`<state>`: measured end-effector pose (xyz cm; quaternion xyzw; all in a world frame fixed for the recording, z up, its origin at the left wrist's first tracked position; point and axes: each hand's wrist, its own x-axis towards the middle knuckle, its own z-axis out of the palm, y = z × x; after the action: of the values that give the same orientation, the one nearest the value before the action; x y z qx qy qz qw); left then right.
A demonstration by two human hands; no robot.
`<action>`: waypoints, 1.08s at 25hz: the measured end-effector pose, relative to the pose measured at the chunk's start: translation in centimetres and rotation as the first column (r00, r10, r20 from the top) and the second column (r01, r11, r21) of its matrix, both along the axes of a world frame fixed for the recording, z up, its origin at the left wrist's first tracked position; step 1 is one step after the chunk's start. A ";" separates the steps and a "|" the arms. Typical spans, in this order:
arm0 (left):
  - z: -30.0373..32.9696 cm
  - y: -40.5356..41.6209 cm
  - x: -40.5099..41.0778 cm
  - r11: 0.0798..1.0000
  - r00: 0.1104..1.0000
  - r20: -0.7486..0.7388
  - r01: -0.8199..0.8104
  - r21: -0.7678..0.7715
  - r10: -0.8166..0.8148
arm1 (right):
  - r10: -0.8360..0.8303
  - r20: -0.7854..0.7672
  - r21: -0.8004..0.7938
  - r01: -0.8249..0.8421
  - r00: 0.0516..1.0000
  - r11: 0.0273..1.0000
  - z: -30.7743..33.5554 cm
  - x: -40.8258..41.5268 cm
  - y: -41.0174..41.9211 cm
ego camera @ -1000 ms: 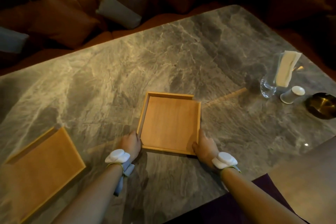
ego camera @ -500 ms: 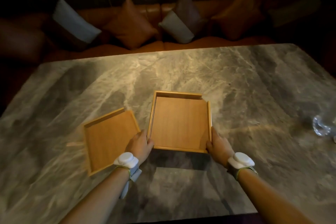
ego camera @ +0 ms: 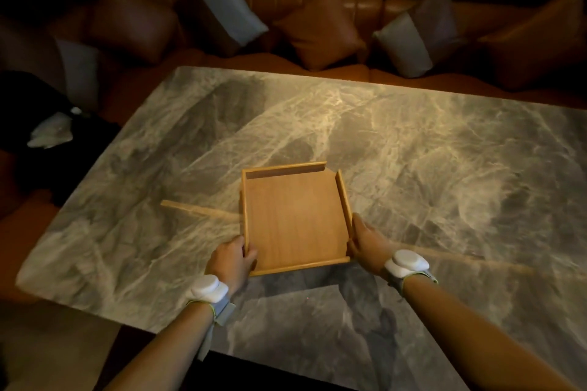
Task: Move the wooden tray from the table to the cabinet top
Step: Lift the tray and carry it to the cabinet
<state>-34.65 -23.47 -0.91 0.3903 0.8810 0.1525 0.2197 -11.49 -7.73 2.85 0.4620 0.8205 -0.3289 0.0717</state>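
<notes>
A square, low-rimmed wooden tray [ego camera: 293, 219], corners notched, is clamped by left hand [ego camera: 230, 259] and right hand [ego camera: 368, 241].

No legible text, labels, brands, numbers or signs anywhere in view. Nothing printed on the wooden tray [ego camera: 293, 219] between the hands, nor on the white wrist devices [ego camera: 206, 288] behind them. Dim light; fine marks could not be made out.

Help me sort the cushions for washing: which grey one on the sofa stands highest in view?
The grey cushion left of centre, propped tilted between two brown ones. The grey one at right and the far-left one sit lower.
</notes>
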 end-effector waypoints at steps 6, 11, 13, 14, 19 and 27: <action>-3.1 0.0 -1.4 0.998 0.999 0.051 0.000 0.067 -0.003 | 0.028 0.052 0.028 -0.030 0.998 0.999 -3.5 -2.1 1.5; -4.7 0.5 -1.9 0.990 0.994 0.078 -0.081 0.113 0.072 | -0.020 0.091 0.029 0.018 0.996 0.999 -4.7 -3.7 2.6; -5.1 0.6 -1.8 0.983 0.976 0.180 -0.142 0.117 0.120 | -0.075 0.116 0.013 0.074 0.990 0.997 -5.6 -3.7 2.4; -5.4 0.9 -1.8 0.975 0.958 0.241 -0.188 0.118 0.155 | -0.110 0.105 -0.012 0.112 0.988 0.994 -6.3 -3.8 2.6; -6.4 1.2 -1.3 0.913 0.874 0.382 -0.380 0.151 0.300 | -0.357 0.020 -0.064 0.358 0.934 0.932 -8.5 -4.9 3.0; -4.1 0.5 -0.3 0.869 0.843 0.403 -0.457 0.188 0.356 | -0.429 -0.155 -0.036 0.429 0.890 0.903 -6.4 -4.0 1.6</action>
<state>-34.96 -23.01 -5.01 0.1853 0.8593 0.3855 0.2806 -15.50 -6.15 -3.59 0.6037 0.7013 -0.3728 -0.0683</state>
